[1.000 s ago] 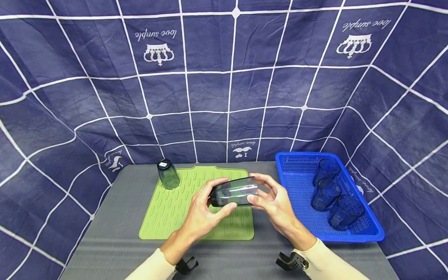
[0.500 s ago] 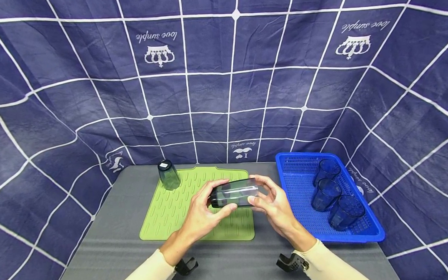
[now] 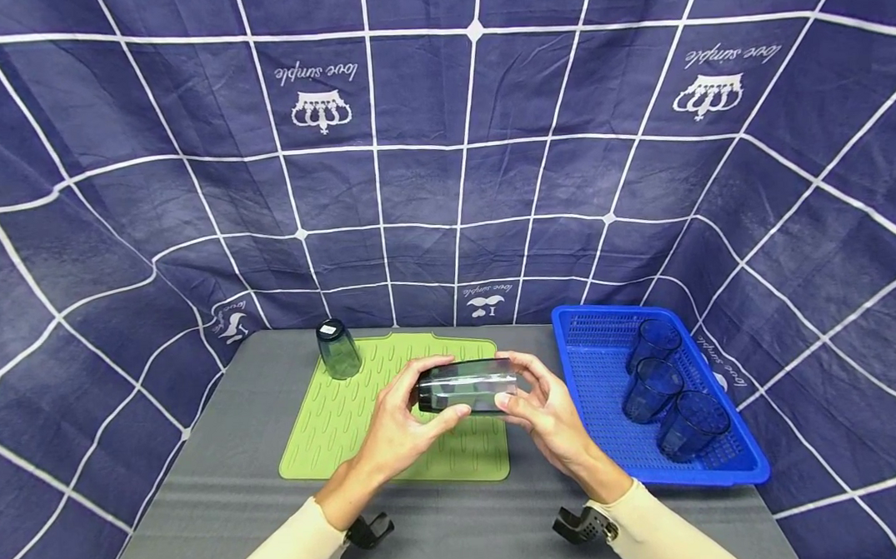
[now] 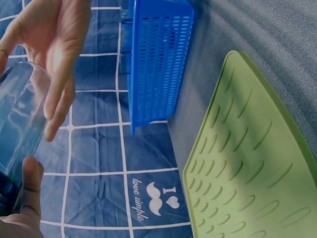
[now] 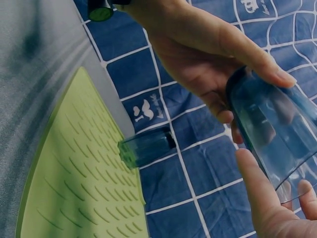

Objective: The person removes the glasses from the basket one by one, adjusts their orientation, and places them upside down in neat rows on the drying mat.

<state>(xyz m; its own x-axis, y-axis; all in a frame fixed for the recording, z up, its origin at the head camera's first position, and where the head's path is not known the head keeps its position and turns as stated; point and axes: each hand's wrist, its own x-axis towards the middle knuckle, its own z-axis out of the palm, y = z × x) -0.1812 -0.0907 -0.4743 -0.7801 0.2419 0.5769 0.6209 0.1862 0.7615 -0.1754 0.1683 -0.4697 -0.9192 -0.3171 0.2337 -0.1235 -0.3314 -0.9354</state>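
A smoky blue-grey drinking glass (image 3: 468, 387) lies sideways in the air above the green mat (image 3: 323, 439). My left hand (image 3: 397, 423) grips its dark, thick base end, thumb toward me. At the rim end my right hand (image 3: 547, 408) holds it, thumb on the near side and fingers behind. Through the clear wall (image 5: 282, 129) in the right wrist view, nothing shows inside the glass. A second glass (image 3: 338, 351) stands upside down on the mat's far left corner, with a small white label on its base.
On the right stands a blue perforated plastic basket (image 3: 589, 407) with three glasses (image 3: 651, 387) along its right side. The grey tabletop (image 3: 459, 529) runs around the mat, and a blue checked cloth (image 3: 429, 180) hangs behind and at both sides.
The held glass has tipped slightly, its rim end a little lower and nearer to level. Both hands stay on its ends, almost in place.
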